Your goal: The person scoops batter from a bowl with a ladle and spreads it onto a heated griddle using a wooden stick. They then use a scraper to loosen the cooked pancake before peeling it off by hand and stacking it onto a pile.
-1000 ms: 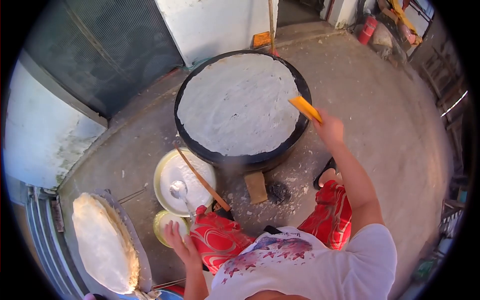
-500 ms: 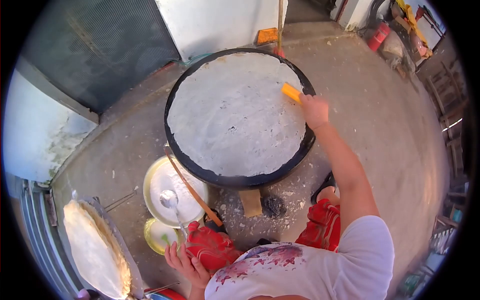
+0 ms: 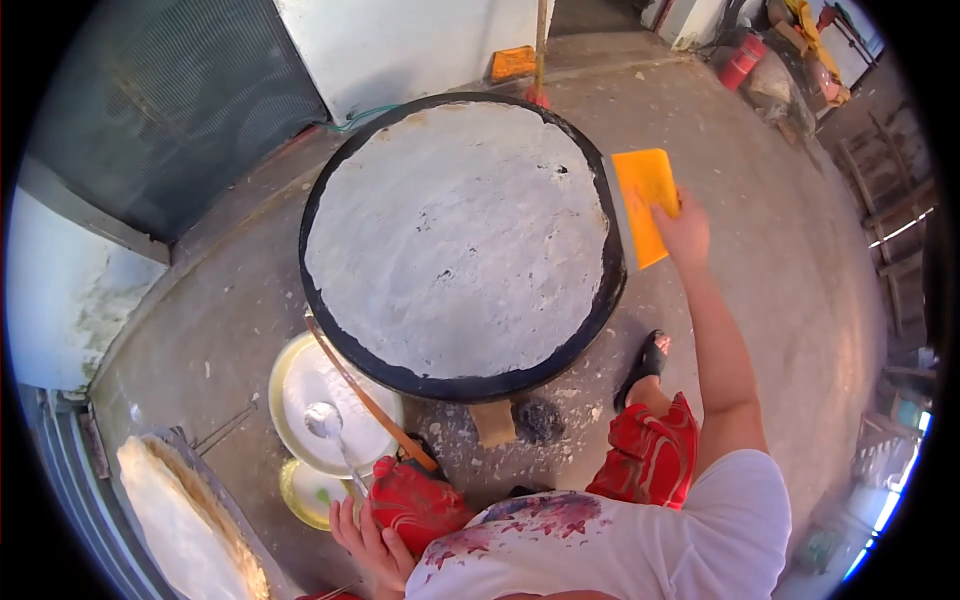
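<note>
My right hand [image 3: 686,232] is closed round a flat orange scraper [image 3: 647,200]. The scraper's grey edge is at the right rim of a large round black griddle [image 3: 408,382]. A thin pale sheet of batter [image 3: 460,240] covers most of the griddle and has a few small holes. My left hand [image 3: 372,540] rests near my left knee with its fingers apart, holding nothing. Close to it are a bowl of white batter [image 3: 345,385] with a metal ladle [image 3: 326,422] and a smaller yellow-green bowl [image 3: 310,492].
A long wooden stick [image 3: 370,400] leans across the batter bowl. At the lower left lies a stack of pale flat sheets [image 3: 180,530]. An orange block [image 3: 513,63] is by the wall, and a red cylinder [image 3: 742,62] stands at the upper right.
My right hand has moved right with the scraper, from over the batter sheet to the griddle's rim, and the scraper's broad face now shows. The whole view has shifted slightly.
</note>
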{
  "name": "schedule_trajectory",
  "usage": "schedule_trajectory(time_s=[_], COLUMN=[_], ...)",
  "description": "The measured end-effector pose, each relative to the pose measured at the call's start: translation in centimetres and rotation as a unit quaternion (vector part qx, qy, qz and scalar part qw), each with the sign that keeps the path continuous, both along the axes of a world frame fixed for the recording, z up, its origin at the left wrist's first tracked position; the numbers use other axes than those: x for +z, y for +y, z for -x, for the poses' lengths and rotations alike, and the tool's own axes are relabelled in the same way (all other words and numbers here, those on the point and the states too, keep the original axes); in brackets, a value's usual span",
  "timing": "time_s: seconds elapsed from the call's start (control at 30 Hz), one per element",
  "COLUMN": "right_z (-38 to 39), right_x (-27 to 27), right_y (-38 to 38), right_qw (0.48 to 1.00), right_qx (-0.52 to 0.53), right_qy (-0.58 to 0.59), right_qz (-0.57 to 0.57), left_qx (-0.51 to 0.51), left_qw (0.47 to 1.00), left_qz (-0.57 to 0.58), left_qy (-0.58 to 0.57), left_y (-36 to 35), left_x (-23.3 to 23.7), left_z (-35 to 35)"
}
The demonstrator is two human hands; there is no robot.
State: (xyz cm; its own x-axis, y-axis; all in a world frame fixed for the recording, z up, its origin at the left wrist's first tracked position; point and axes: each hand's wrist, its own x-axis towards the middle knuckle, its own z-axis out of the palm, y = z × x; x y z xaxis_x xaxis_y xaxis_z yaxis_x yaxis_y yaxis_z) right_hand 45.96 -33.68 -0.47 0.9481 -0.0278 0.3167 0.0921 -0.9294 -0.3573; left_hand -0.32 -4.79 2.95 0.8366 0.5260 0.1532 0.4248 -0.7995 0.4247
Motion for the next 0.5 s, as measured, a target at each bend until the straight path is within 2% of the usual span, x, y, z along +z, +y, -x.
schedule_trajectory(time_s=[0.03,0.07,0.13,0.17,0.23,0.27,0.33,0.43,0.5], right_z=[-1.0,-1.6,-2.2,-2.5,-2.4,-3.2,-5.8,-9.3,-11.6], right_x=[-1.3,-2.5,-3.6,-4.3,-4.7,-4.1,-2.0,-2.1,-1.1], right_y=[-1.8,-3.0,-3.8,-3.7,-1.6,-0.9,0.5,2.4,4.1], right_qw=[0.993,0.994,0.968,0.968,0.994,0.994,0.988,0.995,0.991], right_qx=[0.003,0.001,0.005,0.005,0.007,0.006,-0.116,-0.069,-0.090], right_qy=[-0.008,-0.008,0.070,0.070,-0.002,-0.001,0.096,0.072,0.088], right_qz=[-0.116,-0.113,-0.243,-0.241,-0.109,-0.108,-0.016,0.016,0.034], left_qx=[-0.016,-0.031,-0.032,-0.030,-0.031,-0.032,-0.035,-0.034,-0.033], left_qw=[1.000,1.000,0.999,1.000,1.000,0.999,0.999,0.999,0.999], left_qz=[0.000,0.000,0.001,0.000,0.001,0.001,-0.002,-0.005,-0.002], left_qy=[-0.001,-0.002,-0.005,-0.008,-0.008,-0.007,-0.003,-0.003,0.001], left_y=[0.2,0.3,0.6,0.6,0.8,1.0,1.3,1.8,2.0], left_x=[0.5,0.8,0.8,0.7,0.8,0.8,0.5,-0.1,-0.3], left_z=[-0.4,-0.8,-1.0,-1.2,-1.8,-2.1,-2.3,-3.1,-3.4])
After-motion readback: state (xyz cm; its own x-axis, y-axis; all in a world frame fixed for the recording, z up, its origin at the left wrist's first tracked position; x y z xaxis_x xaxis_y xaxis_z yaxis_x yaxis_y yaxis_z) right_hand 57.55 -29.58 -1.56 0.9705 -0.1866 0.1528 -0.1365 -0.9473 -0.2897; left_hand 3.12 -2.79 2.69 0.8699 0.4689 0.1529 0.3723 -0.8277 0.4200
